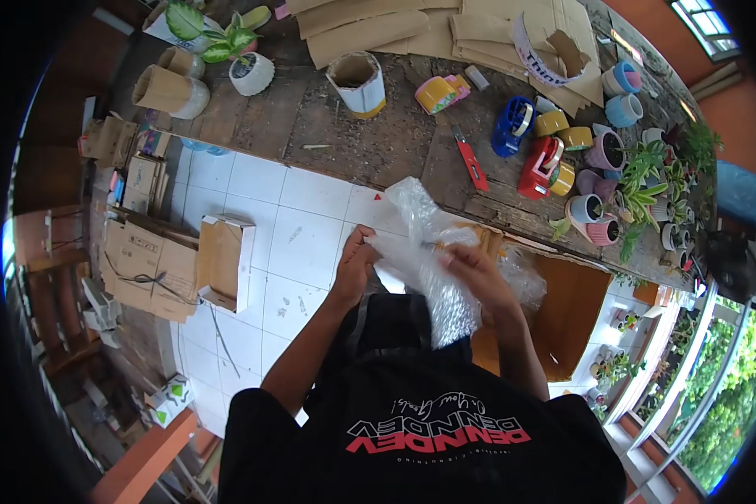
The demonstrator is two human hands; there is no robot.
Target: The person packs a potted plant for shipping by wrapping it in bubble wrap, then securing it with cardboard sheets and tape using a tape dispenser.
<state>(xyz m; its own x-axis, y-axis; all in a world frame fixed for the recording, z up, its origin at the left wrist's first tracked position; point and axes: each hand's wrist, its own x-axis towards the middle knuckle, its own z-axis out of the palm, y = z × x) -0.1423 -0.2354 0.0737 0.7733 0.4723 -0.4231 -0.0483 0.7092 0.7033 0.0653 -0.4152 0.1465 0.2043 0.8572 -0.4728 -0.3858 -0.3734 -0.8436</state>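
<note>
A crumpled sheet of clear bubble wrap [424,239] hangs between my two hands, in front of my body and short of the table edge. My left hand [357,265] is closed on its left side, fingers pinched together. On the right side, my right hand [476,273] grips the sheet, its fingers partly hidden by the plastic. One end of the wrap sticks up toward the table; the other drapes down over my lap. Behind my right forearm stands an open cardboard box [567,315], with more clear plastic [522,277] at its mouth.
On the worn wooden table [302,139] lie a red cutter knife [470,160], a blue tape dispenser [512,126], a red tape dispenser [542,168] and a white cardboard tube [357,84]. Potted plants [638,193] crowd the right end. Flattened cardboard [151,269] rests at left.
</note>
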